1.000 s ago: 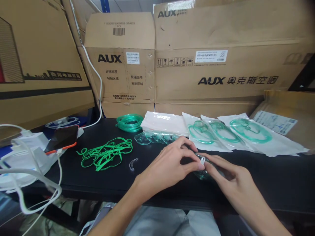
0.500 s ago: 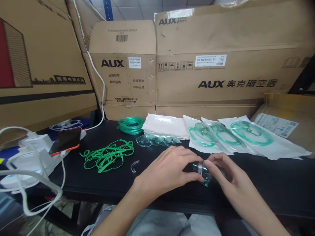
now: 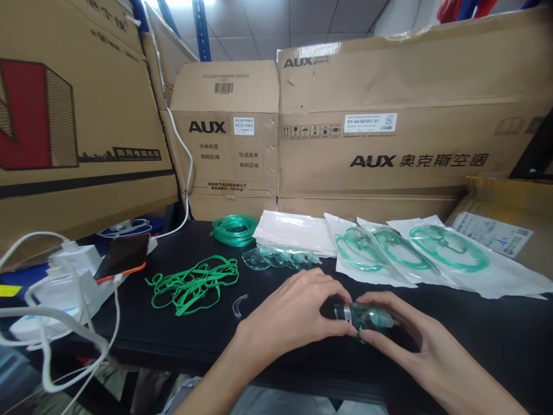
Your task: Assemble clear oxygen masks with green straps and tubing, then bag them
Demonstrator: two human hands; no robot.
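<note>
Between my two hands is a clear green oxygen mask [image 3: 366,318] with a metal nose strip, held just over the front of the black table. Thumb and fingers of my left hand [image 3: 305,308] pinch its left end, by the metal strip. My right hand [image 3: 400,323] grips the mask's edges from the right, thumb below and fingers above, with the connector end showing between them. Beyond my left hand lies a row of more clear masks [image 3: 276,257]. Left of that hand are a few thin metal strips [image 3: 238,305] and a tangled green elastic cord [image 3: 199,283].
A coil of green tubing [image 3: 234,229] sits behind the masks. Beside it are a stack of white pouches [image 3: 294,227] and several packed mask sets [image 3: 358,248]. A phone [image 3: 125,256] and white cables [image 3: 64,317] occupy the left. Large cardboard boxes [image 3: 384,144] stand along the back.
My right thumb has moved down to the mask's lower edge and the fingers have opened wider, so the connector end now shows. The whole view has tilted slightly upward.
</note>
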